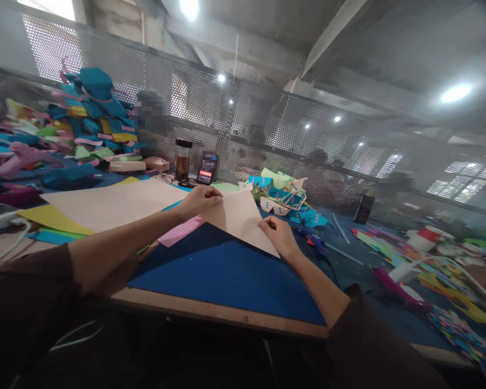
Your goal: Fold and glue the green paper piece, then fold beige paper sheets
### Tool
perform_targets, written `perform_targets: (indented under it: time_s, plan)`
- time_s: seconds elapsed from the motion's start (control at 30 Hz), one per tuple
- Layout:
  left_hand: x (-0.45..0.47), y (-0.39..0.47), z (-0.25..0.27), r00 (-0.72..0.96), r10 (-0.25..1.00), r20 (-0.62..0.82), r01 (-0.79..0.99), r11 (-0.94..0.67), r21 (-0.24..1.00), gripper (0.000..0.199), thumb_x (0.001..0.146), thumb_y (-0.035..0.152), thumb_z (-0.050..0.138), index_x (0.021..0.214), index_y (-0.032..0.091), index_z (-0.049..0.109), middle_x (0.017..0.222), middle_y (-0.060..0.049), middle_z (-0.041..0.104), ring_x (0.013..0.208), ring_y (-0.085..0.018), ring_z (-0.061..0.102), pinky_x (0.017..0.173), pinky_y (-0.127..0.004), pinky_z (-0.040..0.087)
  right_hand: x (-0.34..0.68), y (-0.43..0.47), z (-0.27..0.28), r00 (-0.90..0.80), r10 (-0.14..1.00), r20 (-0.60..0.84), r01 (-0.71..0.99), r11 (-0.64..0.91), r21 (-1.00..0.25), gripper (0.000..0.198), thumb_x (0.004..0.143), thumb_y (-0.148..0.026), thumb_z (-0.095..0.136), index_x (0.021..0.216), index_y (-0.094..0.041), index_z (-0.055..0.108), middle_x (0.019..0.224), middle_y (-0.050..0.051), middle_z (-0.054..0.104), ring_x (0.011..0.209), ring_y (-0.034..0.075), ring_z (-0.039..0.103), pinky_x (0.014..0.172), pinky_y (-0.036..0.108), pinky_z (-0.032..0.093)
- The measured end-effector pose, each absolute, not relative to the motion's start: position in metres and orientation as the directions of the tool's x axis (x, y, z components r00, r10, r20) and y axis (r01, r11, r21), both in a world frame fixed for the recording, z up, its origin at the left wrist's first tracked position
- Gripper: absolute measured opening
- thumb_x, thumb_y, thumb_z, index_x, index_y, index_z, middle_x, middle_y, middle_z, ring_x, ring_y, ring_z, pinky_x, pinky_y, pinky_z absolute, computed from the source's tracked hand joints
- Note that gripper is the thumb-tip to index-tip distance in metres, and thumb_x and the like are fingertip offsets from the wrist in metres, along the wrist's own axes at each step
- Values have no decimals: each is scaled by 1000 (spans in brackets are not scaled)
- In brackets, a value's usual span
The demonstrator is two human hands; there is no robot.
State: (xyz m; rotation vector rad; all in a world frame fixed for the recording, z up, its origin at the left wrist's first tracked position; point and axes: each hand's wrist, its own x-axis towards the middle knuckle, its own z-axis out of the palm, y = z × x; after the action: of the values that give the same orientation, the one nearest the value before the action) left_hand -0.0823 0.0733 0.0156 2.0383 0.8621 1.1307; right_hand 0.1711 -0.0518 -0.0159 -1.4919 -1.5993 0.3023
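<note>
Between my two hands is a cream sheet of paper (243,219), tilted up off the blue table surface (227,278). My left hand (202,201) pinches its left edge. Its right edge is held between the thumb and fingers of my right hand (278,233). Under my left forearm lies a larger cream sheet (117,202) on top of a yellow sheet (54,219). A pink sheet (181,231) sticks out below my left wrist. Just beyond the held paper, folded paper pieces with coloured dots (285,197) are heaped.
A blue glue gun (314,240) lies right of my right hand. Farther back stand a jar of dark liquid (182,161) and a phone (206,168). Coloured folded paper (95,116) is piled high at left. A purple-and-white device (403,286) with a cable lies at right.
</note>
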Motion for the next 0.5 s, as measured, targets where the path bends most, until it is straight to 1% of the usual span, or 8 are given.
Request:
perform_targets:
  time_s: [0.1,0.23,0.4,0.5]
  plan:
    - [-82,76,13,429,772,470,203,-589,782,26,74,37,66,86,15,71,78,-6,71,73,-19,63,63,-29,43,171,-53,-15,142,888,438,676,236,-698,32,85,-49,59,80,-18,67,80,4,70,78,22,63,71,30,45]
    - [-82,78,12,435,759,484,202,-606,769,24,74,37,65,83,15,70,76,-5,70,72,-19,63,63,-29,43,170,-53,-15,125,896,427,675,238,-698,34,86,-51,59,79,-18,65,77,4,68,75,20,61,68,29,43]
    - [-82,79,12,429,755,496,227,-622,750,24,76,37,64,83,15,70,77,-5,70,74,-19,62,64,-29,42,168,-53,-15,93,894,438,665,271,-696,47,91,-60,47,68,-19,55,66,0,58,66,17,52,61,27,37]
    - [-82,82,9,436,743,508,224,-636,738,24,77,37,63,83,15,70,80,-5,70,76,-19,62,66,-29,43,167,-52,-15,93,897,431,621,286,-730,51,92,-63,42,70,-19,56,69,1,60,68,17,52,62,27,39]
